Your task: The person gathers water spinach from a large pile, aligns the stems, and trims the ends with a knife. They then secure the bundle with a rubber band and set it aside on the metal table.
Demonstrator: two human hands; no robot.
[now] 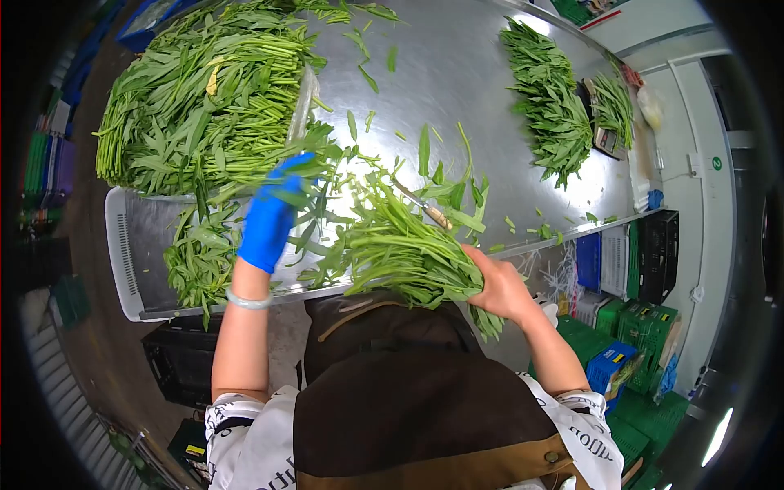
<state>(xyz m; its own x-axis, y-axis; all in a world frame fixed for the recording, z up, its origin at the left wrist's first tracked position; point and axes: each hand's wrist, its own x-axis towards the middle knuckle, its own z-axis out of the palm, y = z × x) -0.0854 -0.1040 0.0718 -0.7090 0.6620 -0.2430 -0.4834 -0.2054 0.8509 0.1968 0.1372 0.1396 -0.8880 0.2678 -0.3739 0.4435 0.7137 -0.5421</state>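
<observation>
My left hand point(273, 214), in a blue glove, is over the near part of the metal table, with green leaves at its fingers; the fingers are blurred and partly covered. My right hand point(500, 286), bare, is wrapped round the leafy end of a bunch of greens point(400, 245) at the table's near edge. The bunch's stems point up and left. Just beyond it lies a knife point(435, 216) with a wooden handle, among loose leaves. A large pile of long-stemmed greens point(204, 106) lies at the back left.
Bundles of greens point(551, 98) lie at the back right beside a scale point(606, 140). Loose leaves and stem bits dot the metal table point(449, 82). A white tray point(122, 253) with leaves is at the left. Green crates point(645, 327) stand right of the table, a black crate point(175, 363) below left.
</observation>
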